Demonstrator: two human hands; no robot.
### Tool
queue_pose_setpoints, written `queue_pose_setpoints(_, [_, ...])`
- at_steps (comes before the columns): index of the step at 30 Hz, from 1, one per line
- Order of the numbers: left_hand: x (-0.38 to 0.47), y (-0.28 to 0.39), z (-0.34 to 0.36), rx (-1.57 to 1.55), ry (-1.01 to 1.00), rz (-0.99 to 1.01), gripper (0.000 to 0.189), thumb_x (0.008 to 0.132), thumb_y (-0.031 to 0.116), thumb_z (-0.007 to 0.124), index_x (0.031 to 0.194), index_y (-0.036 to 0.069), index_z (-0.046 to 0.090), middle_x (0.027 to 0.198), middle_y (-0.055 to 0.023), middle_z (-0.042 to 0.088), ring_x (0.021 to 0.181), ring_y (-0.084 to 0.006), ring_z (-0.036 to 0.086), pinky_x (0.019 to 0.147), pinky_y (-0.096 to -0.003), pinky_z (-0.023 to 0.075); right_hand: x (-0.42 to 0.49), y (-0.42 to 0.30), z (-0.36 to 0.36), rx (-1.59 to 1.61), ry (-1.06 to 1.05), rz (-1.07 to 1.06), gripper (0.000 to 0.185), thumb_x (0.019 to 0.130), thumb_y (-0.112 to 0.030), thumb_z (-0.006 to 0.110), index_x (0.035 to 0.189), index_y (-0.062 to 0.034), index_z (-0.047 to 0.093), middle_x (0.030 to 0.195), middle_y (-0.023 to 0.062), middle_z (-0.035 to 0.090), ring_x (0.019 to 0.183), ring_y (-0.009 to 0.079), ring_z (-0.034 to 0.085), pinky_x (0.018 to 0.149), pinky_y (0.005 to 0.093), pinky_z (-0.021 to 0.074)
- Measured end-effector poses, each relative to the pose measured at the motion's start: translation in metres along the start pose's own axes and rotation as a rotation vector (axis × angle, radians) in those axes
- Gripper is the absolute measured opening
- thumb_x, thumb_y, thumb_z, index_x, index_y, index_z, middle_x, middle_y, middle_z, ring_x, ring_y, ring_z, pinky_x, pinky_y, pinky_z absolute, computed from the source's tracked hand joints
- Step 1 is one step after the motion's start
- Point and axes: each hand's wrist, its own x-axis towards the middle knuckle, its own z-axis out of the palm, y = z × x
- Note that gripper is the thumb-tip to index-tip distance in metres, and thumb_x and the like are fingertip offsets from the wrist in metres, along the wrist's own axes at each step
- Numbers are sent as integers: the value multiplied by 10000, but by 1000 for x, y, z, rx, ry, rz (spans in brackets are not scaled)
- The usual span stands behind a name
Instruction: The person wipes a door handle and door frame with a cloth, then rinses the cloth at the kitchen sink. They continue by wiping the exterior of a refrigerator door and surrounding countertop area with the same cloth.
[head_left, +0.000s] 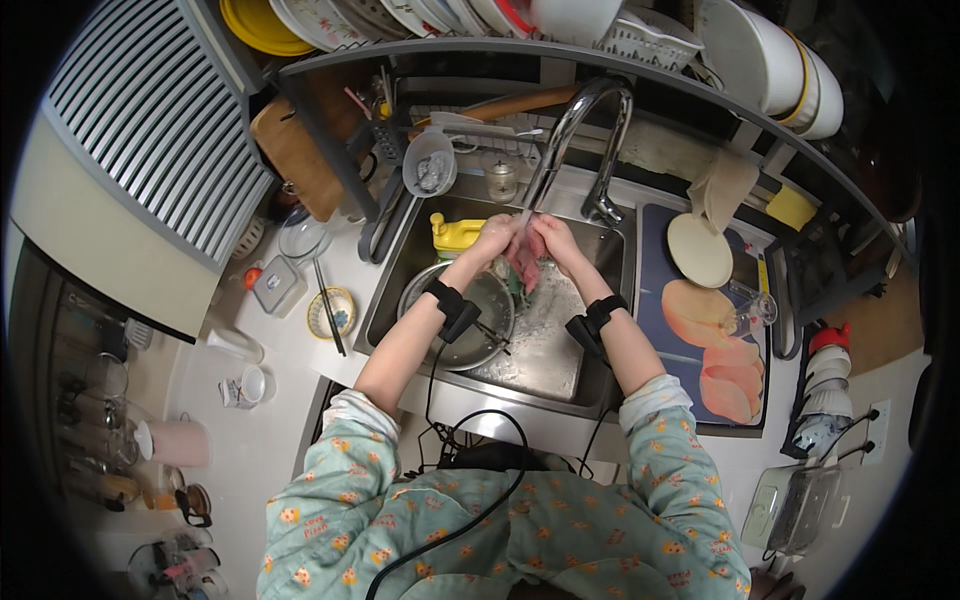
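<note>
My left hand (496, 236) and my right hand (553, 234) grip a wet pink cloth (525, 262) between them, right under the mouth of the chrome faucet (551, 150). Water seems to run onto the cloth, which hangs down into the stainless steel sink (547, 367). Something dark green shows beneath its lower end; what it is I cannot tell. Below my left forearm sits a round metal basin (480, 352) holding water, with dark chopsticks across its rim. A yellow detergent bottle (454, 234) lies behind my left wrist.
Left of the sink are a patterned bowl (330, 319) with chopsticks across it and a lidded container (277, 286). On the right, a dark drying mat (667, 382) holds a cream plate (699, 251) and a glass (754, 313). A dish rack (480, 49) arches overhead. Black cables hang by my forearms.
</note>
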Motion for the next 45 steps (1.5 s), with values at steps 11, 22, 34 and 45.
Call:
queue_pose_setpoints(11, [-3, -7, 0, -179, 308, -194, 284, 827, 288, 524, 742, 24, 585, 644, -41, 569, 535, -148, 528, 471, -246, 408, -6, -13, 38, -354, 187, -185, 321, 865, -297, 491, 791, -10, 614, 587, 63, 589, 625, 175, 624, 533, 247, 471])
queue_pose_setpoints(22, [6, 8, 13, -68, -89, -109, 184, 810, 152, 595, 664, 96, 499, 561, 23, 477, 485, -58, 434, 426, -208, 341, -27, 56, -18, 393, 142, 605, 446, 777, -531, 528, 931, -112, 536, 687, 5, 568, 539, 117, 514, 542, 285, 437])
queue_pose_setpoints(34, [-44, 0, -28, -707, -91, -216, 246, 738, -44, 547, 976, 9, 516, 915, -86, 581, 825, -198, 597, 769, -309, 503, -11, 101, 11, 703, -8, 463, 315, 858, -343, 531, 1013, -69, 534, 858, 49, 576, 789, 191, 563, 768, 359, 471])
queue_pose_setpoints(45, [-59, -65, -49, -594, 193, -430, 253, 854, 47, 482, 1096, -25, 459, 1040, -136, 547, 914, -239, 578, 766, -360, 521, 16, 98, -4, 426, 87, 438, 313, 880, -284, 521, 976, 13, 510, 888, 84, 582, 822, 188, 593, 651, 334, 494])
